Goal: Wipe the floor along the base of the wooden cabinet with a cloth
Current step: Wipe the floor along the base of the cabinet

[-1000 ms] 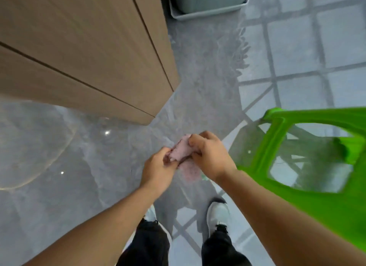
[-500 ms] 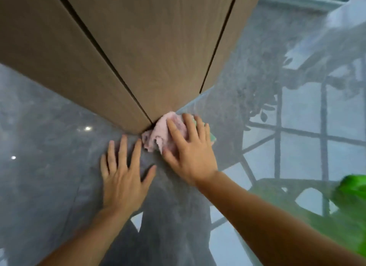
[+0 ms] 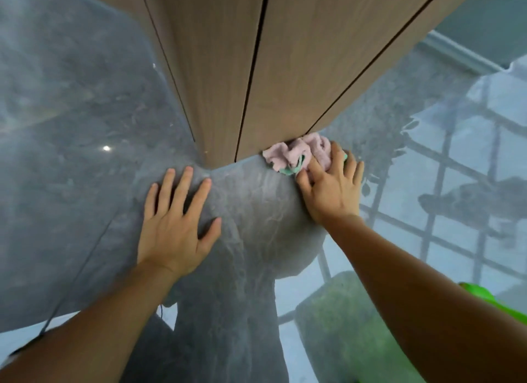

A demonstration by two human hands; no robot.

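A crumpled pink cloth (image 3: 293,151) with a green edge lies on the glossy grey floor (image 3: 71,154), pushed against the base of the wooden cabinet (image 3: 271,69). My right hand (image 3: 332,187) presses flat on the cloth's right part, fingers spread over it. My left hand (image 3: 174,220) rests flat on the bare floor to the left, fingers apart, just in front of the cabinet's lower corner. It holds nothing.
The cabinet has dark vertical seams between its panels. A bright green plastic piece (image 3: 496,303) shows at the lower right, beside my right forearm. The shiny floor reflects a window grid on the right.
My right hand has slid the cloth rightward along the cabinet base, past the corner seam. My left hand stays flat on the floor. The view has moved closer and lower.
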